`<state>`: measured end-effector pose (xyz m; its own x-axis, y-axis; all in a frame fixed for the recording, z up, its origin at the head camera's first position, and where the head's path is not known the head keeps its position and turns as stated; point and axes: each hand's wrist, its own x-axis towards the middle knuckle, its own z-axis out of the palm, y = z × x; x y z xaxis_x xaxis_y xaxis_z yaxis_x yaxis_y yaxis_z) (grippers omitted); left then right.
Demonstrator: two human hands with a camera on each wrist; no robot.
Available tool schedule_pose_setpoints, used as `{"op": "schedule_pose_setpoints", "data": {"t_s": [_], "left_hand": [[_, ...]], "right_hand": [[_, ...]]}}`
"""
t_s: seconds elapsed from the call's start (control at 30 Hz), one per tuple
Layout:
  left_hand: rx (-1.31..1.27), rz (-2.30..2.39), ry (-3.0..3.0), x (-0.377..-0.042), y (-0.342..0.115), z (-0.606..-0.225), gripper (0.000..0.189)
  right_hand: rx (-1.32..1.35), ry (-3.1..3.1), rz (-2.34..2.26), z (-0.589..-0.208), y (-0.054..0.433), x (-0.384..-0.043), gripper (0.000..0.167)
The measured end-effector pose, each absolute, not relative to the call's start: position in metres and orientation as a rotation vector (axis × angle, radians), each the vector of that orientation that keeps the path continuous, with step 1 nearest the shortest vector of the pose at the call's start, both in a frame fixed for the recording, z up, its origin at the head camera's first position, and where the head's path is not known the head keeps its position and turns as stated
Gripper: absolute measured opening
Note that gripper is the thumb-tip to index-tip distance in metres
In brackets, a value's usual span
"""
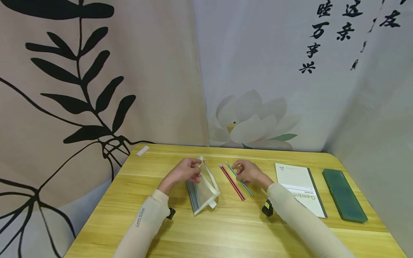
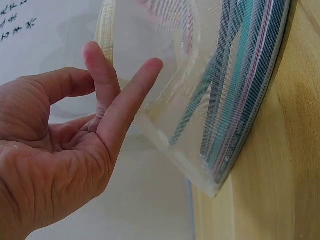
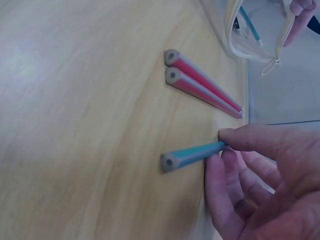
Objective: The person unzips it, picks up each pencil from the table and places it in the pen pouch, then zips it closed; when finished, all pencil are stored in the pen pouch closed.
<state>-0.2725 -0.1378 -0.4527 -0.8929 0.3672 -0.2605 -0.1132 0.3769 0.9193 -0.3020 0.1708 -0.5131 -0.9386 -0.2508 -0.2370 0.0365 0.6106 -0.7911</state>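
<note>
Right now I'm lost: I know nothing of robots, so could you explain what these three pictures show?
There is no machine arm here: the grip is a person's bare left hand and right hand. The wide picture comes from a camera on the person's head; the two close ones come from cameras on the left and right wrists.

On the wooden table are a see-through pouch with pencil-like sticks inside, two red pencils side by side, a notepad, a green case and a small white block.

The right hand pinches a teal pencil between thumb and fingers. The left hand is at the pouch's open rim; whether it pinches it, I cannot tell.
</note>
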Motion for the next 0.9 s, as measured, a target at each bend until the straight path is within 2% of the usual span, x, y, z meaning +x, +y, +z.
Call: {"op": "schedule_pose_setpoints", "data": {"t_s": [0.67, 0.9], "left_hand": [[0.243, 1.523, 2.223, -0.272, -0.137, -0.449, 0.057], [0.272, 1.534, 2.206, -0.272, -0.139, -0.452, 0.059]], "right_hand": [[-0.129, 2.609, -1.069, -0.500, 0.165, -0.301, 0.042], [-0.136, 2.604, -1.070, -0.502, 0.166, -0.300, 0.055]]}}
